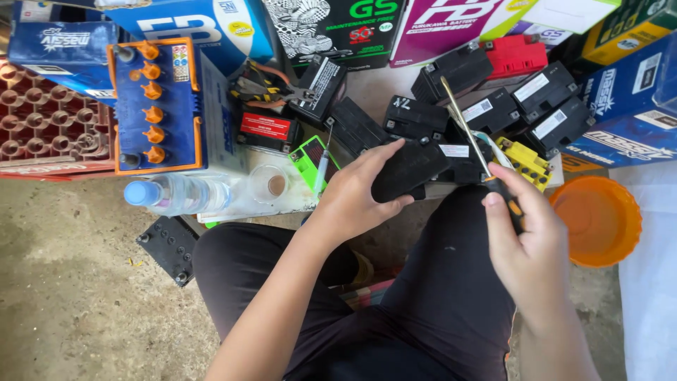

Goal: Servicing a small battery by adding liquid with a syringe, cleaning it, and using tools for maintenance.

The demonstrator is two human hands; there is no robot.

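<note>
Left hand (352, 194) gripping boxy black battery (409, 168) (matte plastic)

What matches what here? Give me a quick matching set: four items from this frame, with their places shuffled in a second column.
Things:
1. screwdriver
2. black battery
3. clear water bottle
4. orange bowl

Places:
A. lying on its side, left of the person's knee
B. gripped in the left hand
C. on the ground at the far right
D. held in the right hand, shaft pointing up and away

Pairs: 1-D, 2-B, 3-A, 4-C
</note>
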